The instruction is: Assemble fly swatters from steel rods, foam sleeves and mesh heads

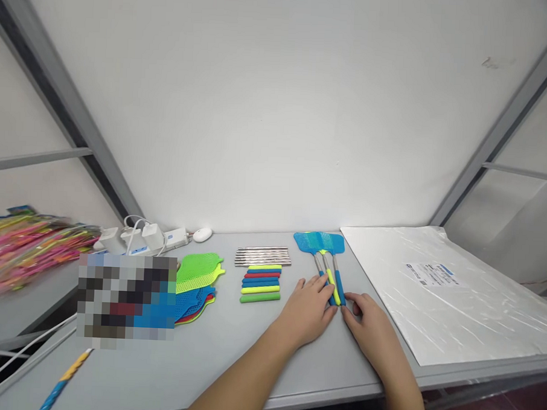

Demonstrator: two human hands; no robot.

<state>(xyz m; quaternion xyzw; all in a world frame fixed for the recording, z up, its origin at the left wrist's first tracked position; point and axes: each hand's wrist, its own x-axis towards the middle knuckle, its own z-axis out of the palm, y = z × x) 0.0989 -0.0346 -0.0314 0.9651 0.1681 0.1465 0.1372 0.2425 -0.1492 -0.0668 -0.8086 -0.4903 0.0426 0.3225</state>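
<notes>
Blue and yellow fly swatters [319,242]: left hand [309,306] and right hand [371,327] touch the handles [333,287], finger grip unclear; light, even pressure should align all 3.

The bare left forearm [252,370] and bare right forearm [401,383] are smooth, tapering lengthwise. The bare left hand [311,306] and bare right hand [368,324] look slender-fingered.

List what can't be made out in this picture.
In the head view:
Leftmost swatter handle: partly covered by the left hand.
Mesh heads: left parts hidden by pixelation.
Label: print too small to read.
Bagged bundle: blurred, cut off by the left edge.
Striped rod: cut by bottom edge.
</notes>
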